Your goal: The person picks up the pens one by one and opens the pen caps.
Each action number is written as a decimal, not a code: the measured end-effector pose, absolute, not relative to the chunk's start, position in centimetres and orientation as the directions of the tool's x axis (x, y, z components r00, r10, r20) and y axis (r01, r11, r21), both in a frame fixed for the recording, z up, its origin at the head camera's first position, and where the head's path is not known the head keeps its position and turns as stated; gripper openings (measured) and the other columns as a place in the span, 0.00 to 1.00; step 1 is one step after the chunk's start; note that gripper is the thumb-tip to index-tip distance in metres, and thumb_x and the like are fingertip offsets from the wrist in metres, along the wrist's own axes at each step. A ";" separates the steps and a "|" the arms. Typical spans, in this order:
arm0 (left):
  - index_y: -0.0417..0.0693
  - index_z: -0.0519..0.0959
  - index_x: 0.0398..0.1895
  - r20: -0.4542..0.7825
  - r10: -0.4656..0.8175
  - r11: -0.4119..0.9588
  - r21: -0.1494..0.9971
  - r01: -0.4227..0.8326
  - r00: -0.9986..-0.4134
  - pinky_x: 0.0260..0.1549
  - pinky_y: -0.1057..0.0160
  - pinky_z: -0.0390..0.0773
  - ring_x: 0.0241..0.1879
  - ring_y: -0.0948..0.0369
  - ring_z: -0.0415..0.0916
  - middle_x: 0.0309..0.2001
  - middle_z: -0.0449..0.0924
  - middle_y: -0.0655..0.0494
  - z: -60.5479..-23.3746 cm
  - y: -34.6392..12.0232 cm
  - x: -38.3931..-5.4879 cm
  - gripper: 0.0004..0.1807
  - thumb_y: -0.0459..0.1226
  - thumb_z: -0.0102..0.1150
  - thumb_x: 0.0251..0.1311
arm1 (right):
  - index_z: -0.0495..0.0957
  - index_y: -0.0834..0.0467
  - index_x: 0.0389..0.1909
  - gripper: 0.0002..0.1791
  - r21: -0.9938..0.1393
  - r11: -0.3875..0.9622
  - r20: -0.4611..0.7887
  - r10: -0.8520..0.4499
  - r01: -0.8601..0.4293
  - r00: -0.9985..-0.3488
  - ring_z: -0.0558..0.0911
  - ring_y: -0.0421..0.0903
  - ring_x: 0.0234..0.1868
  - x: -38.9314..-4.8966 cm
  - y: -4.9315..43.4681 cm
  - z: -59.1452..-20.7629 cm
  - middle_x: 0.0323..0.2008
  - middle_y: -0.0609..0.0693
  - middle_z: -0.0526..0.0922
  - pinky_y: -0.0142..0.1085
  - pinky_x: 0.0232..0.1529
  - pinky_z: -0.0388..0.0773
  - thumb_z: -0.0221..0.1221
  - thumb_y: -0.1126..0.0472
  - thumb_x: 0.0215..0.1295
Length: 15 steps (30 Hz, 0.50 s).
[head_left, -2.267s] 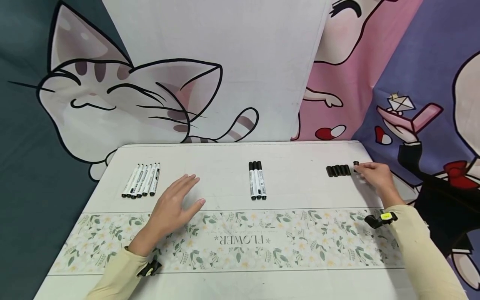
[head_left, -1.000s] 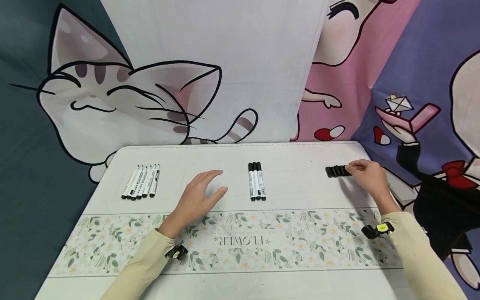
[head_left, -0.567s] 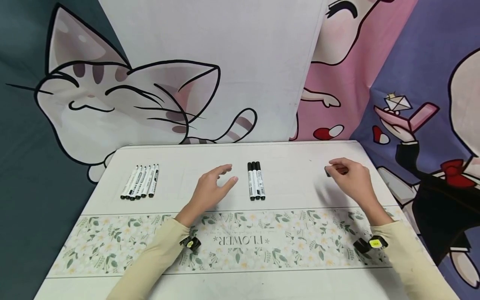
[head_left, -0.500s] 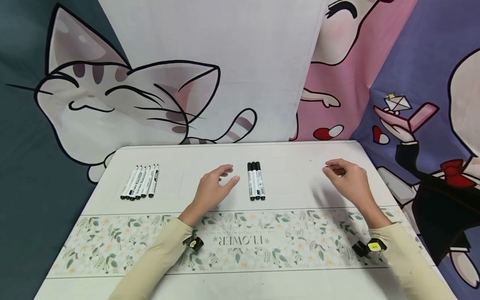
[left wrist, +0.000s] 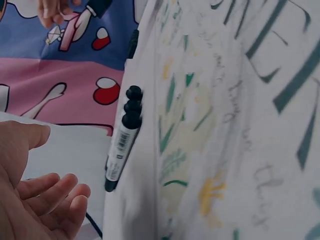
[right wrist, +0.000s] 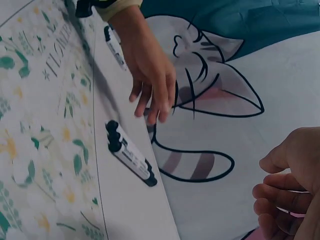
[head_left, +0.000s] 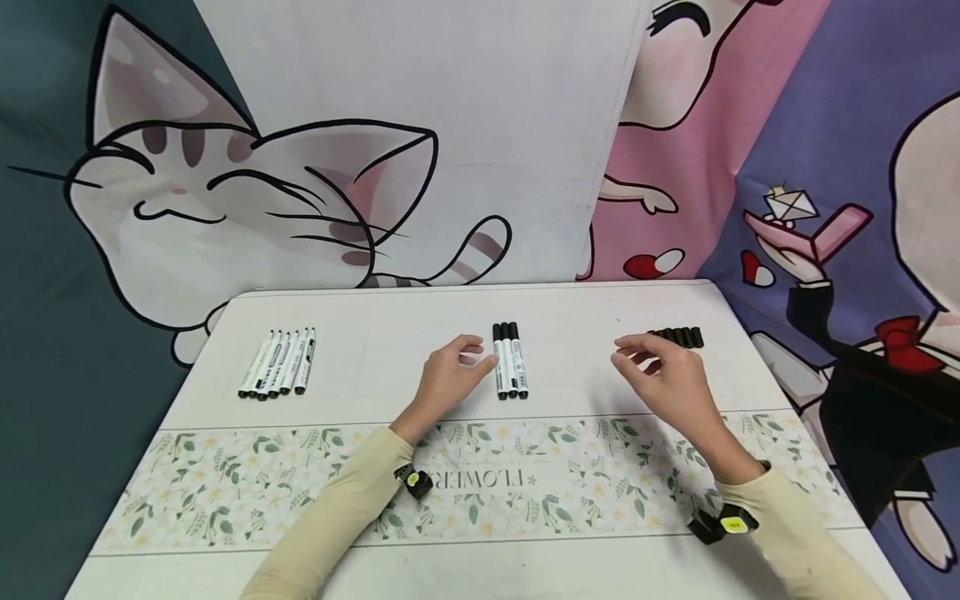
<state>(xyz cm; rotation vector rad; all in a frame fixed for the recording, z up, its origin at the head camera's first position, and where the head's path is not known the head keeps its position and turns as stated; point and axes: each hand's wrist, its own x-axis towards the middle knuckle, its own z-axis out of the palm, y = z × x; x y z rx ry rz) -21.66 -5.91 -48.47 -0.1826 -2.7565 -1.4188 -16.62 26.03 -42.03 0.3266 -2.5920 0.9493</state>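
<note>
My left hand [head_left: 450, 379] hovers just left of three capped whiteboard markers [head_left: 510, 360], its fingers loosely bent and holding nothing. Those markers lie side by side at the middle of the table, black caps pointing away. Over on the right, my right hand [head_left: 667, 383] is above the table with relaxed fingers and nothing in them. Behind it lies a row of several loose black marker caps [head_left: 684, 337], partly covered by the hand. In the right wrist view, the right hand [right wrist: 292, 185] appears with thumb and fingers apart. Several uncapped white markers [head_left: 277, 364] lie in a row at the left.
The white table [head_left: 405, 312] carries a flower-printed band [head_left: 480, 512] across its front part. Cloth with a cartoon cat [head_left: 180, 192] hangs behind its back edge, and a purple patterned cloth [head_left: 825, 158] hangs at the right.
My right hand has set a black cap into the row of caps, let go and moved left and nearer. The left hand has travelled right, from beside the uncapped markers to the capped ones.
</note>
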 end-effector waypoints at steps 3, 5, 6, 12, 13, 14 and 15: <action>0.46 0.80 0.61 0.065 0.089 0.574 0.812 0.105 -0.994 0.51 0.50 0.81 0.51 0.55 0.84 0.52 0.86 0.56 -49.1 -5.8 -21.8 0.28 0.52 0.68 0.64 | 0.86 0.57 0.48 0.11 -0.580 0.734 0.418 -0.106 -0.354 -0.902 0.84 0.45 0.36 -16.3 25.3 -42.1 0.38 0.50 0.89 0.31 0.35 0.78 0.68 0.61 0.67; 0.46 0.80 0.61 0.054 0.091 0.575 0.813 0.097 -0.994 0.51 0.50 0.81 0.51 0.55 0.85 0.52 0.86 0.55 -49.4 -5.7 -21.8 0.28 0.52 0.68 0.64 | 0.86 0.57 0.48 0.11 -0.579 0.724 0.429 -0.120 -0.374 -0.895 0.84 0.44 0.36 -16.0 24.9 -42.2 0.38 0.50 0.89 0.32 0.34 0.79 0.69 0.61 0.66; 0.46 0.80 0.61 0.048 0.093 0.575 0.813 0.093 -0.995 0.50 0.50 0.81 0.50 0.55 0.85 0.52 0.86 0.55 -49.6 -5.7 -21.9 0.28 0.52 0.68 0.64 | 0.87 0.57 0.48 0.11 -0.580 0.719 0.434 -0.126 -0.383 -0.892 0.84 0.43 0.35 -15.9 24.7 -42.2 0.38 0.49 0.89 0.32 0.34 0.79 0.69 0.62 0.66; 0.47 0.80 0.61 0.014 0.106 0.576 0.814 0.072 -0.994 0.49 0.52 0.82 0.49 0.55 0.85 0.52 0.85 0.54 -50.2 -5.2 -22.4 0.29 0.54 0.68 0.63 | 0.87 0.55 0.48 0.11 -0.596 0.689 0.426 -0.164 -0.412 -0.890 0.83 0.39 0.35 -15.3 23.5 -42.5 0.38 0.46 0.89 0.33 0.33 0.80 0.69 0.62 0.65; 0.47 0.80 0.60 0.010 0.108 0.578 0.813 0.071 -0.994 0.49 0.53 0.82 0.49 0.56 0.85 0.52 0.85 0.54 -50.3 -5.1 -22.5 0.29 0.54 0.68 0.63 | 0.87 0.55 0.48 0.11 -0.600 0.684 0.422 -0.169 -0.415 -0.891 0.83 0.39 0.35 -15.1 23.2 -42.6 0.38 0.45 0.89 0.33 0.33 0.80 0.69 0.62 0.66; 0.46 0.80 0.60 0.008 0.111 0.580 0.811 0.072 -0.994 0.49 0.53 0.82 0.49 0.55 0.85 0.51 0.85 0.53 -50.4 -5.0 -22.6 0.29 0.54 0.68 0.63 | 0.87 0.54 0.48 0.11 -0.605 0.678 0.418 -0.175 -0.417 -0.892 0.83 0.38 0.35 -15.0 23.0 -42.7 0.38 0.44 0.88 0.33 0.33 0.80 0.69 0.61 0.66; 0.46 0.80 0.59 0.007 0.113 0.585 0.808 0.072 -0.994 0.49 0.53 0.81 0.48 0.55 0.85 0.51 0.86 0.53 -50.5 -4.8 -22.7 0.29 0.54 0.69 0.62 | 0.87 0.53 0.48 0.10 -0.610 0.673 0.414 -0.180 -0.419 -0.892 0.82 0.38 0.35 -14.9 22.8 -42.8 0.38 0.44 0.88 0.34 0.33 0.80 0.69 0.61 0.66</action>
